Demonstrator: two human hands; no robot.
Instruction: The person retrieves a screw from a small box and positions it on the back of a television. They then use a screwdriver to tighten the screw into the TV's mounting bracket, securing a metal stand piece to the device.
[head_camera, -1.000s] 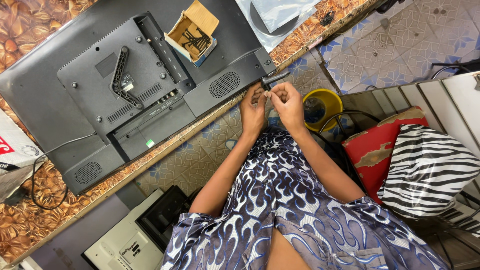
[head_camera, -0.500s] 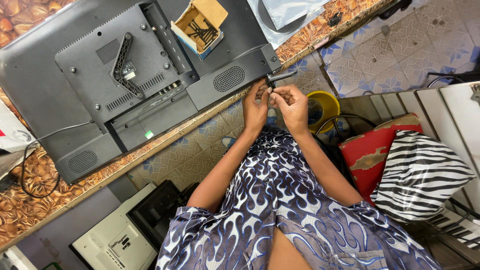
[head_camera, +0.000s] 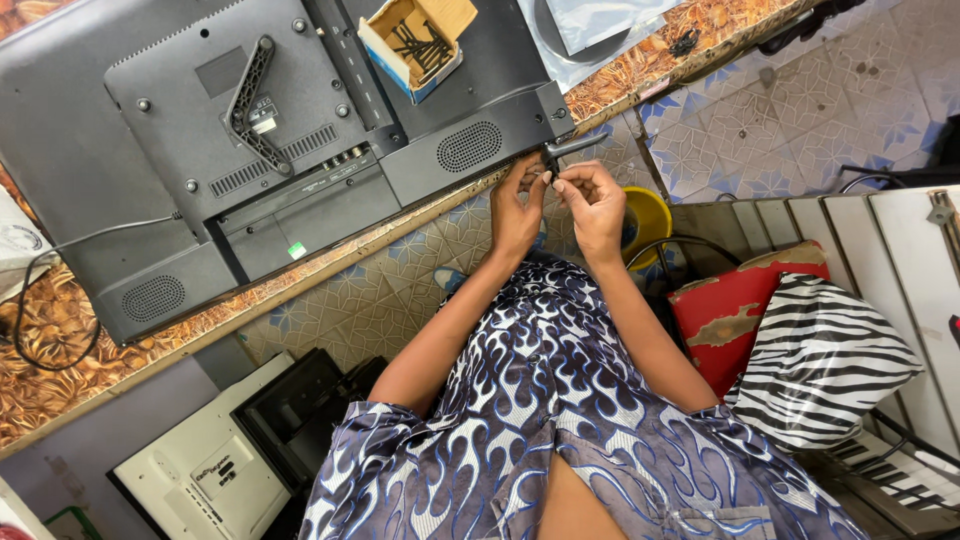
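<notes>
Where television (head_camera: 300, 160) overhangs bench edge, both hands (head_camera: 555, 200) pinch screwdriver (head_camera: 570, 148)

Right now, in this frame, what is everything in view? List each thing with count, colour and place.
Television: one, dark grey, face down on the counter, back panel up.
Cardboard box: one, tan with blue sides, open on the television's back, dark screws inside.
Screwdriver: one, black, at the television's lower corner, between both hands.
Counter: one, brown leaf pattern, under the television.
Plastic sheet: one, clear, top edge of the counter.
Bucket: one, yellow, on the floor behind the right hand.
Cushion: one, red, right of the person.
Striped bag: one, black and white, beside the cushion.
Left hand: one, at the screwdriver.
Right hand: one, pinching near its tip.
</notes>
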